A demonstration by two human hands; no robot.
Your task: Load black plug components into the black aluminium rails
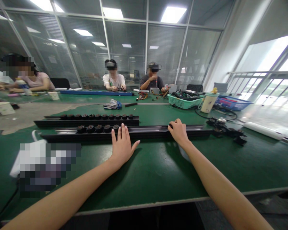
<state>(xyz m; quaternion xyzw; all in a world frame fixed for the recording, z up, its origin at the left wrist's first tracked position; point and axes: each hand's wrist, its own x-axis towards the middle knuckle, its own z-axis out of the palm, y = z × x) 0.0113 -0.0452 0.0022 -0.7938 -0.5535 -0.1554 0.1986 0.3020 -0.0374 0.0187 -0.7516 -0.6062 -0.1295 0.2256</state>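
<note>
A long black rail [148, 129] with a shiny inner channel lies across the table before me. Several small black round pieces [99, 128] sit in a row in its left half. My left hand [121, 145] rests against the rail with fingers stretched and thumb apart, its fingertips touching or close beside the rightmost piece of that row. Farther right, my right hand [179, 131] has its fingers closed on a small black piece [170, 126] at the rail's channel. The fingers cover most of that piece. Behind lies a second black rail [91, 122], also carrying a row of black pieces.
Loose black pieces [240, 138] lie right of the rail. A green basket [186, 103] of cables, a cream tumbler [209, 101] and a blue basket [235, 103] stand back right. A white object with a cord [26, 156] lies front left. Several people sit across the table.
</note>
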